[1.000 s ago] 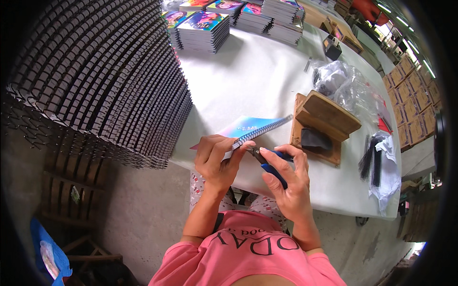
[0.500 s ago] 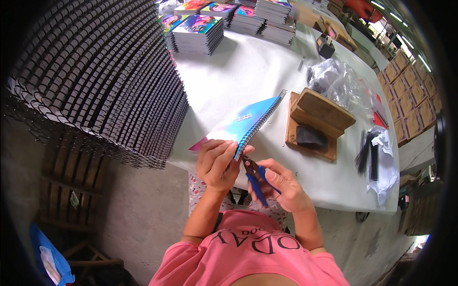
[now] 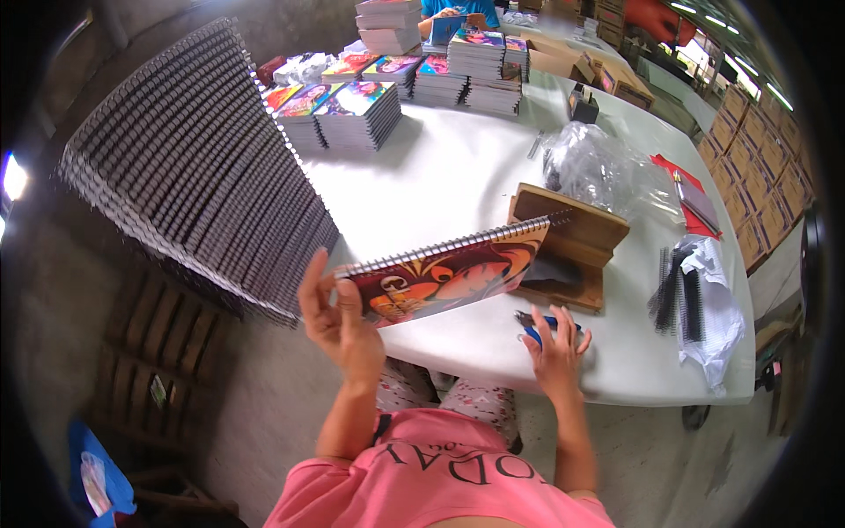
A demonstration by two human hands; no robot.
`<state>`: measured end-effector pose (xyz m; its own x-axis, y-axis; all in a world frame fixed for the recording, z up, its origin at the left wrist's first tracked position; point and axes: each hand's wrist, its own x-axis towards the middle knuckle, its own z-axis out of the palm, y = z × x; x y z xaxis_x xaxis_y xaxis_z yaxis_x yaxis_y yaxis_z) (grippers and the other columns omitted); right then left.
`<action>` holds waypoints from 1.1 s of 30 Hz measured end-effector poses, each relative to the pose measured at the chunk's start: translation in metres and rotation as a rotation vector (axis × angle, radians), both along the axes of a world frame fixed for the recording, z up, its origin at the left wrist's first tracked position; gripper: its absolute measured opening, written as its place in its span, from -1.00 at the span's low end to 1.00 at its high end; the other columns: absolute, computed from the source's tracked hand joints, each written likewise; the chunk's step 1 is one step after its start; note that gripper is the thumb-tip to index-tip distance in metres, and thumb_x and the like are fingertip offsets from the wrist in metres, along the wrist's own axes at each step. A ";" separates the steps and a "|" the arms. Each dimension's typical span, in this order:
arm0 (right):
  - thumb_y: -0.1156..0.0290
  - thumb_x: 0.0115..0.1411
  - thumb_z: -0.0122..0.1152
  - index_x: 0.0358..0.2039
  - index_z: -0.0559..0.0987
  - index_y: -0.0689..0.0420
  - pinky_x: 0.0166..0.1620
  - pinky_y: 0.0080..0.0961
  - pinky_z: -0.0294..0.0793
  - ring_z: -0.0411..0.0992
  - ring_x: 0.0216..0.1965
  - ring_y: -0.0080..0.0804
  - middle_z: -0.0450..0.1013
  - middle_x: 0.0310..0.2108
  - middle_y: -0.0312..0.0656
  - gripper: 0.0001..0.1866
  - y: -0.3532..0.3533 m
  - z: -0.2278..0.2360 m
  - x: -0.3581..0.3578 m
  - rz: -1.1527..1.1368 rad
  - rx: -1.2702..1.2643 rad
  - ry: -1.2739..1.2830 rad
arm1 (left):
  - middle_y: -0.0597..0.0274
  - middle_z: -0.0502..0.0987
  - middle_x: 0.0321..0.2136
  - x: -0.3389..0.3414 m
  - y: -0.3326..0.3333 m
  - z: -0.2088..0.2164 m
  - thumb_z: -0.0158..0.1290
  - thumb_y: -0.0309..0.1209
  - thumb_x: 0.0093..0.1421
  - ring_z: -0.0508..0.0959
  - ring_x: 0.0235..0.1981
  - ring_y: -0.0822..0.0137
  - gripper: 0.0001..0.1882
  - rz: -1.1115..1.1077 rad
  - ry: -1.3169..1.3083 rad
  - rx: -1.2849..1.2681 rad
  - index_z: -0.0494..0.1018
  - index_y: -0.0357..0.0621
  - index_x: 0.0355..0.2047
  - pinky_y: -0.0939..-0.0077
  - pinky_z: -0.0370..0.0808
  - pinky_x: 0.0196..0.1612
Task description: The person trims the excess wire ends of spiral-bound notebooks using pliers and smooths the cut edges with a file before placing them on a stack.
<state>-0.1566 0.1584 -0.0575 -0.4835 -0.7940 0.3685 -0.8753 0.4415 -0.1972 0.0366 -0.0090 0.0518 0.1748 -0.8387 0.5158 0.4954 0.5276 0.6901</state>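
My left hand (image 3: pixel 341 330) grips a spiral-bound notebook (image 3: pixel 458 275) at its left end, thumb on the cover and fingers behind. The notebook is held up at a tilt above the table's near side, wire spine uppermost, with an orange and dark red illustrated cover facing me. My right hand (image 3: pixel 556 359) rests over blue-handled cutting pliers (image 3: pixel 526 319) lying on the white tabletop, its fingers spread and partly covering the handles. Just beyond the pliers sits a wooden stand (image 3: pixel 607 236), partly hidden behind the notebook's right end.
A tall pile of wire-bound pads (image 3: pixel 189 163) rises at the left. Stacks of colourful notebooks (image 3: pixel 356 128) stand at the back, near a person in blue (image 3: pixel 484 11). To the right are a clear plastic bag (image 3: pixel 585 163), black binding wires (image 3: pixel 694 308) and cartons (image 3: pixel 748 167).
The notebook has been raised and turned, showing its orange cover instead of the blue-pink one. My right hand has moved right, lowered the pliers onto the table and loosened its fingers.
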 end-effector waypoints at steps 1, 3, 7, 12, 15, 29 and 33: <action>-0.03 0.10 0.11 0.20 0.21 -0.15 0.18 0.14 -0.25 0.04 0.22 -0.14 0.09 0.17 -0.04 -0.33 0.001 0.001 -0.005 -0.001 -0.012 -0.066 | 0.34 0.38 -0.44 0.002 0.006 0.004 -0.06 -0.51 0.23 0.42 -0.38 0.57 -0.59 -0.045 -0.022 0.016 0.22 -0.27 0.09 0.68 0.42 -0.27; -0.12 0.05 0.13 0.22 0.14 -0.03 0.22 0.03 -0.23 0.01 0.24 -0.14 0.05 0.20 -0.04 -0.19 -0.011 0.021 -0.007 0.221 -0.433 -0.525 | 0.33 0.39 -0.45 0.005 0.023 0.012 -0.07 -0.55 0.22 0.42 -0.40 0.58 -0.56 -0.112 -0.013 0.040 0.18 -0.25 0.12 0.68 0.43 -0.26; 0.34 -0.09 0.40 0.15 0.18 0.22 0.12 -0.34 0.20 0.19 0.11 -0.37 0.20 0.12 -0.11 -0.18 -0.035 0.030 0.003 0.537 -0.810 -1.363 | 0.24 0.41 -0.39 0.013 0.057 0.029 -0.10 -0.63 0.19 0.44 -0.34 0.52 -0.60 -0.107 0.004 -0.011 0.17 -0.24 0.05 0.64 0.43 -0.23; 0.63 -0.02 0.29 -0.13 0.44 0.25 -0.17 -0.62 0.44 0.42 -0.23 -0.58 0.47 -0.23 -0.25 -0.61 -0.059 0.042 0.028 0.756 -0.870 -1.533 | 0.12 0.39 -0.29 0.047 0.078 0.042 -0.08 -0.69 0.14 0.45 -0.32 0.44 -0.64 0.080 -0.166 -0.148 0.15 -0.22 -0.07 0.54 0.47 -0.21; 0.62 -0.01 0.28 -0.12 0.43 0.25 -0.21 -0.67 0.45 0.44 -0.27 -0.59 0.48 -0.23 -0.24 -0.61 -0.064 0.052 0.039 0.765 -0.819 -1.610 | 0.11 0.35 -0.29 0.062 0.095 0.042 -0.01 -0.65 0.10 0.43 -0.34 0.41 -0.61 0.211 -0.336 -0.225 0.14 -0.18 -0.09 0.52 0.46 -0.25; 0.65 0.00 0.18 0.07 0.27 0.18 -0.17 -0.60 0.43 0.39 -0.23 -0.50 0.39 -0.17 -0.20 -0.42 -0.095 0.082 0.089 0.862 -0.572 -1.671 | -0.04 0.39 -0.47 0.119 0.057 0.057 0.04 -0.68 0.03 0.44 -0.57 0.39 -0.64 0.354 -0.177 -0.517 0.14 -0.20 -0.24 0.61 0.47 -0.43; 0.57 0.10 0.11 0.04 0.29 0.23 -0.16 -0.56 0.41 0.37 -0.19 -0.46 0.32 -0.09 -0.18 -0.53 -0.112 0.106 0.049 0.756 -0.732 -1.053 | -0.02 0.43 -0.36 0.116 0.022 0.099 0.14 -0.62 0.01 0.50 -0.41 0.33 -0.63 0.209 -0.162 -0.646 0.24 -0.28 -0.20 0.60 0.50 -0.31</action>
<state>-0.1072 0.0465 0.0490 -0.3429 -0.7696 0.5387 -0.1645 -0.5154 -0.8410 0.1525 0.0126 0.1504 0.1778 -0.3124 0.9332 0.2558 0.9304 0.2627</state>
